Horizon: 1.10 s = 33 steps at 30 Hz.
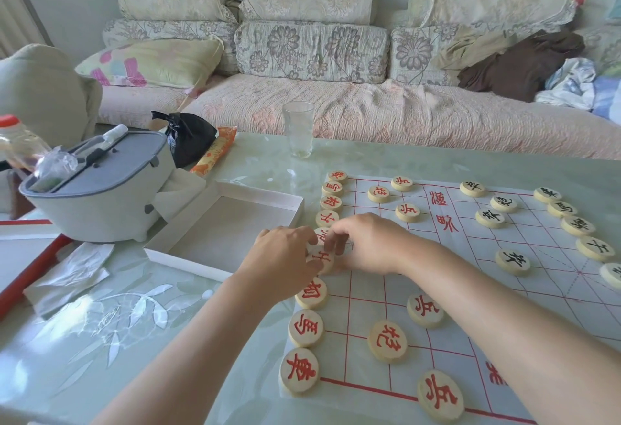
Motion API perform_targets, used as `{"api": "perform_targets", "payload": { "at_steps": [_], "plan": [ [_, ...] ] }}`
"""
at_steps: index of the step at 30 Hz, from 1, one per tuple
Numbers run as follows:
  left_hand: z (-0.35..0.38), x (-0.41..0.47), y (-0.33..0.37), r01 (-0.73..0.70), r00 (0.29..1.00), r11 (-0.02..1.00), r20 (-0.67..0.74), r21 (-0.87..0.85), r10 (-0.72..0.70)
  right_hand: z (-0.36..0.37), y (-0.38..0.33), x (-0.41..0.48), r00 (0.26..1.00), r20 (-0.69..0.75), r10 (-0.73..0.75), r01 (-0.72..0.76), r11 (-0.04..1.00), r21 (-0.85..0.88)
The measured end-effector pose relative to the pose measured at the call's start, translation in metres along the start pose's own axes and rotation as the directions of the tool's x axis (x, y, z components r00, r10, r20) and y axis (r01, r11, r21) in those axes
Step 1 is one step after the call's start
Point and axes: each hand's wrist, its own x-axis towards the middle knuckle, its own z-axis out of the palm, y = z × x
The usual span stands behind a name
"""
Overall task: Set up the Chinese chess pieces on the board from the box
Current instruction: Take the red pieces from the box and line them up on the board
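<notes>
Fingers (307, 238) of my left hand (285, 256) are bent and clamped on a red piece (321, 258), with the thumb at its near rim and the fingertips over its top. My right hand (366, 243) meets it from the other side, fingers curled and tips against the same piece. Whether they grip it or only touch it, I cannot tell. I also cannot tell whether the piece lies flat or is lifted a little.

It is at the left edge of the board (376, 290), a pale sheet with a red grid spread on the worktop (134, 307). There it falls in the line of red pieces (305, 328) that runs along that edge, three nearer me and more beyond my hands, one of them half hidden under my fingers. Further onto the board stand two red cannons (387, 340) and four red soldiers (425, 309). The black pieces (512, 261) are on the right half, several of them lined down the right edge.

Just left of the board lies the white box (262, 193), shallow and open, with none of the pieces showing in it. Beside it stands a grey basket (100, 189), with a black bag (190, 137) and an orange packet (215, 152) behind. A clear drinking glass (298, 129) stands at the far edge of the worktop, in front of the sofa (336, 105).
</notes>
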Motion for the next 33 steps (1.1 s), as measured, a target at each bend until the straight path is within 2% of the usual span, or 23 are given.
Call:
{"api": "perform_targets", "payload": {
  "at_steps": [15,20,24,27,33],
  "plan": [
    [0.001,-0.003,-0.005,-0.07,0.997,0.997,-0.023,-0.013,0.07,0.001,-0.004,-0.002,1.0,0.017,0.013,-0.015,0.995,0.096],
    [0.002,-0.001,-0.006,-0.044,0.998,0.999,-0.05,-0.014,0.043,-0.003,-0.005,0.0,0.999,0.025,-0.021,0.017,0.985,0.17],
    [0.006,-0.001,0.0,-0.026,0.994,1.0,-0.103,-0.006,0.026,-0.013,0.003,0.009,0.997,-0.075,-0.033,0.049,0.974,0.22],
    [0.011,0.0,0.007,0.007,0.993,1.0,-0.115,-0.024,-0.01,-0.009,0.006,0.016,0.985,-0.166,-0.039,0.064,0.987,0.149],
    [0.013,0.006,0.012,0.049,0.991,0.997,-0.119,-0.054,-0.055,0.011,0.011,0.026,0.994,-0.071,-0.085,0.086,0.996,0.015]
  ]
}}
